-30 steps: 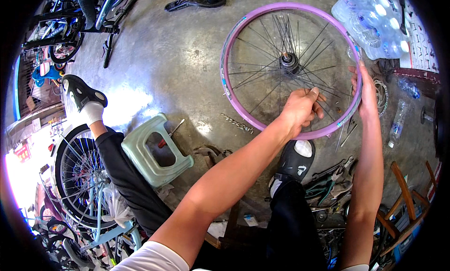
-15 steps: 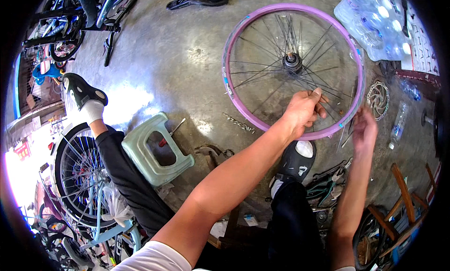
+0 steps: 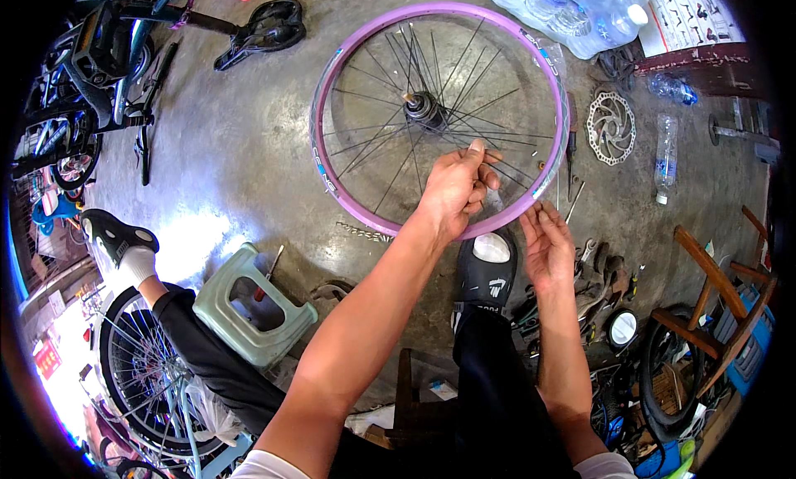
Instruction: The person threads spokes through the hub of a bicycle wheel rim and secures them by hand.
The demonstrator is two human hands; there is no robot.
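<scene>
A bicycle wheel rim (image 3: 356, 207), lilac and only partly laced, lies in front of me with its dark hub (image 3: 424, 109) in the middle and loose black spokes around it. My left hand (image 3: 456, 189) reaches over the near rim; its thumb and fingers are closed on a spoke (image 3: 514, 178) inside the wheel. At the rim's outer near-right edge is my right hand (image 3: 549, 245), palm up, thumb and fingertips pinched together against the rim. Anything small between those fingertips is hidden.
A green plastic stool (image 3: 286, 317) stands left of my legs. Several short silvery pieces (image 3: 365, 231) lie by the rim. A brake disc (image 3: 611, 128) and a plastic bottle (image 3: 666, 160) are on the right, bottled water packs (image 3: 572, 14) behind, and wrenches (image 3: 590, 251) near my right arm.
My right hand has moved from beyond the rim's right side in to its near edge. The left hand stays at the spokes. The whole view has shifted.
</scene>
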